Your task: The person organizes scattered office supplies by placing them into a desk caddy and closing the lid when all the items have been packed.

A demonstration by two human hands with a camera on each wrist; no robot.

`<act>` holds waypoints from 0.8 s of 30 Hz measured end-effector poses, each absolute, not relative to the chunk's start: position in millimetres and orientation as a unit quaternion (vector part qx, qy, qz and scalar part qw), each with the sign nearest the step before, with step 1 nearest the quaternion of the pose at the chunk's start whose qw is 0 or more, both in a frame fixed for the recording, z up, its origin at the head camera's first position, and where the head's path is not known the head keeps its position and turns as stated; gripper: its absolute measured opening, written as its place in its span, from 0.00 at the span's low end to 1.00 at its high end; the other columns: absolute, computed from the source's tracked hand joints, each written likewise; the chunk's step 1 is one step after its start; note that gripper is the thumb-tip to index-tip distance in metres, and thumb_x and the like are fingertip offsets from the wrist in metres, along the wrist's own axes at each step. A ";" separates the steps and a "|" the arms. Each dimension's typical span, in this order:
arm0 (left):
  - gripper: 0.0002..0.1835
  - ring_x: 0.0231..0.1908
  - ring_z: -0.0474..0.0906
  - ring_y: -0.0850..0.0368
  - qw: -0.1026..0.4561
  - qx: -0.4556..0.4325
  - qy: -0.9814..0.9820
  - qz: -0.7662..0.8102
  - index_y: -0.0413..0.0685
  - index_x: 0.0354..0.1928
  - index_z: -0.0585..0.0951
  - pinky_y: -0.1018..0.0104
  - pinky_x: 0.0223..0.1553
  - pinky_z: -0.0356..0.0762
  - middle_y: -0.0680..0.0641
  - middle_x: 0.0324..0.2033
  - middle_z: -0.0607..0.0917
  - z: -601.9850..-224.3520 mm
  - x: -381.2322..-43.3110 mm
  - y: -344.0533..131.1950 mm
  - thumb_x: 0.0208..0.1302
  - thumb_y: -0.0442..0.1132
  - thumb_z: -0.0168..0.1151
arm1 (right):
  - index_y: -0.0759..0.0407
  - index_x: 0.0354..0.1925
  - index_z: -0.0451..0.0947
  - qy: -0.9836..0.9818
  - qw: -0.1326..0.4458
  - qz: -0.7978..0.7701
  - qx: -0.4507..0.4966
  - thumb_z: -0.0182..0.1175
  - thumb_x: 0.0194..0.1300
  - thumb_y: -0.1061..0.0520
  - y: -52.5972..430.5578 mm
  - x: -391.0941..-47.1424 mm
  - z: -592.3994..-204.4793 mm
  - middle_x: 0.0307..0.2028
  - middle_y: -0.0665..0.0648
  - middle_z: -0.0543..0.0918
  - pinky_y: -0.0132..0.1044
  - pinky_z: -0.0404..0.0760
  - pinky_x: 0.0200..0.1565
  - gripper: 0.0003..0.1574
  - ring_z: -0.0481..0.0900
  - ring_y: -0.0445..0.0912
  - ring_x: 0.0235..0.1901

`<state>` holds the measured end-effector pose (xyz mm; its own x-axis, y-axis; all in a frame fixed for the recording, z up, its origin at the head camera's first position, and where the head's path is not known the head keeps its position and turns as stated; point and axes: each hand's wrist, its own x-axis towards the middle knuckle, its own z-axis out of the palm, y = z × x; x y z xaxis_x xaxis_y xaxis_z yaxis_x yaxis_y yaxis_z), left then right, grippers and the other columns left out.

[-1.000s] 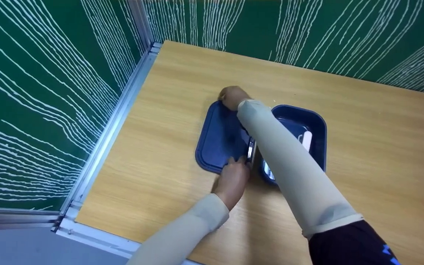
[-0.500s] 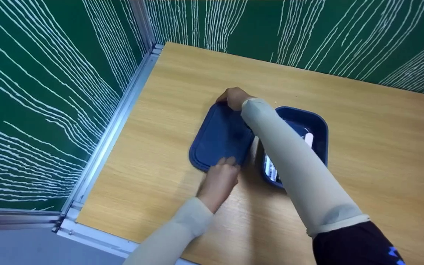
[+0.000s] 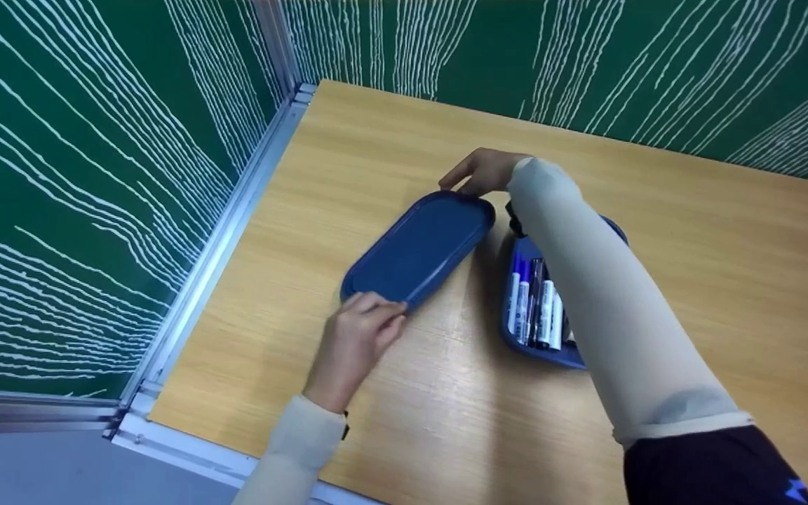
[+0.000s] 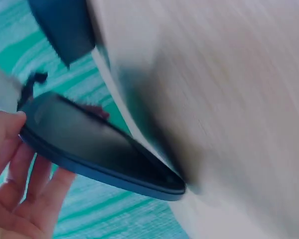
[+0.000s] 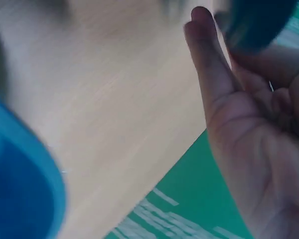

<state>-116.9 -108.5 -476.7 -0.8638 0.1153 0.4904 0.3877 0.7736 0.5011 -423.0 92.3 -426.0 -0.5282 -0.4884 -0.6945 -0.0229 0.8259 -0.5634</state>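
Between my two hands a dark blue lid (image 3: 418, 245) is tilted above the table. My left hand (image 3: 358, 344) grips its near end; in the left wrist view the thumb lies on top of the lid (image 4: 94, 139) and the fingers underneath. At the far end, my right hand (image 3: 485, 170) pinches the rim, and the right wrist view shows the lid's blurred end (image 5: 261, 22) at those fingers. To the right stands a blue box (image 3: 544, 358) with several markers (image 3: 537, 301) lying side by side in it. My right forearm hides much of this box.
The wooden table (image 3: 292, 351) has a metal frame (image 3: 193, 449) along its left and front edges. Green panels (image 3: 488, 49) with white wavy lines rise at the back and left.
The lid has turned and tilted up, its near end swinging left with my left hand. My right hand has moved slightly right. More markers show in the box, and a pen beside the lid has gone from sight.
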 end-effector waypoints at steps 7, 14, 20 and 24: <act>0.07 0.33 0.84 0.61 0.274 -0.071 -0.868 -0.407 0.43 0.41 0.89 0.79 0.36 0.82 0.49 0.33 0.85 -469.6 -123.9 -121.8 0.61 0.34 0.69 | 0.58 0.67 0.71 0.791 0.412 -0.442 -0.092 0.50 0.72 0.70 100.4 -416.9 -445.2 0.67 0.57 0.73 0.37 0.71 0.66 0.27 0.70 0.47 0.64; 0.11 0.36 0.84 0.59 0.262 0.017 -0.770 -0.582 0.39 0.44 0.88 0.69 0.35 0.86 0.47 0.34 0.85 -471.2 -124.2 -116.3 0.63 0.38 0.68 | 0.60 0.54 0.77 0.721 0.391 -0.572 -0.030 0.58 0.69 0.65 84.5 -405.3 -459.9 0.49 0.54 0.83 0.40 0.72 0.66 0.15 0.78 0.46 0.56; 0.13 0.34 0.83 0.60 0.204 0.184 -0.679 -0.681 0.38 0.47 0.86 0.68 0.35 0.85 0.44 0.37 0.87 -484.4 -126.0 -122.7 0.62 0.36 0.68 | 0.58 0.49 0.77 0.748 0.375 -0.548 -0.007 0.57 0.70 0.63 76.2 -398.3 -447.7 0.38 0.52 0.81 0.48 0.73 0.65 0.10 0.79 0.45 0.42; 0.14 0.36 0.84 0.58 0.151 0.244 -0.638 -0.715 0.36 0.51 0.84 0.67 0.38 0.86 0.41 0.38 0.86 -493.1 -129.4 -128.2 0.64 0.32 0.66 | 0.61 0.53 0.79 0.802 0.343 -0.489 -0.028 0.60 0.69 0.60 79.2 -400.7 -447.0 0.42 0.53 0.81 0.46 0.79 0.59 0.15 0.77 0.46 0.45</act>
